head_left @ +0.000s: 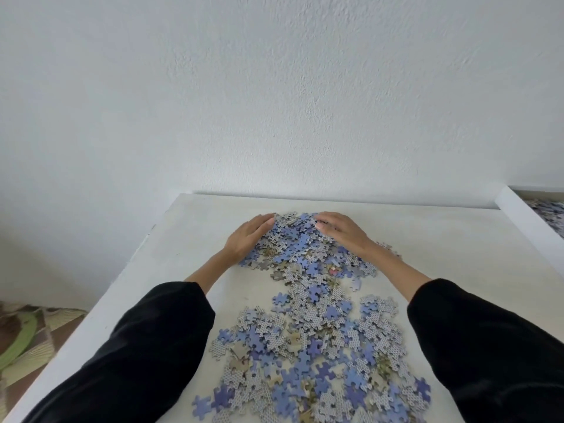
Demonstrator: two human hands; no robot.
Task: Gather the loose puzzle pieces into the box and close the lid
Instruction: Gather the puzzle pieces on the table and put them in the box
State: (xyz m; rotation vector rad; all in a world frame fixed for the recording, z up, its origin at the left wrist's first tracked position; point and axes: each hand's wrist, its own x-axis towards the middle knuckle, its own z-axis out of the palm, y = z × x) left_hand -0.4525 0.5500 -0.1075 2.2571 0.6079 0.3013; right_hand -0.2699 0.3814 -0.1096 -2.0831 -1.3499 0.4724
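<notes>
On the white table, hands cup heaped blue-and-grey puzzle pieces.

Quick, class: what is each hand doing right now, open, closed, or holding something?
Left hand: open, cupped against the far heap of puzzle pieces, gripping nothing.
Right hand: open, lying flat on the same heap, gripping nothing.

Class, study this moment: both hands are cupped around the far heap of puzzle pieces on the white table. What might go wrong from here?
1. The box sits far right, so pieces may drop while carried across.
2. Strays beside the right hand, near its wrist, could be missed.
3. The left hand cups only the far heap; the near spread between the sleeves could be brushed off the table.
</notes>
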